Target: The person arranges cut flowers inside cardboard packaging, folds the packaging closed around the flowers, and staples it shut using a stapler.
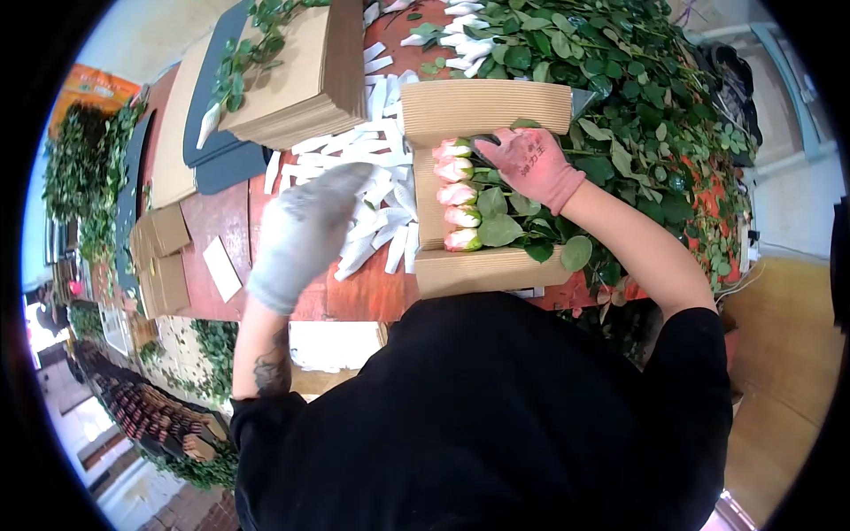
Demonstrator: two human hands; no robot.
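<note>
A row of several pink roses [456, 193] lies in an open corrugated cardboard wrap [482, 273], heads to the left and leafy stems to the right. My right hand [531, 165], in a pink glove with dark print, is closed over the stem just behind the uppermost rose head. Its fingertips look dark, and the grip itself is partly hidden. My left hand [305, 232], in a pale grey glove, hovers over the table left of the wrap, close to many loose white paper strips [381, 217]. Motion smears its fingers, so whether it holds anything is unclear.
Beyond the strips stands a stack of cardboard sheets [297, 75] with a wrapped rose [212, 119] on top. Dark sheets [221, 168] lie beside it. A big heap of leafy rose stems [620, 106] covers the right side. A white card [221, 268] lies on the red table [354, 301].
</note>
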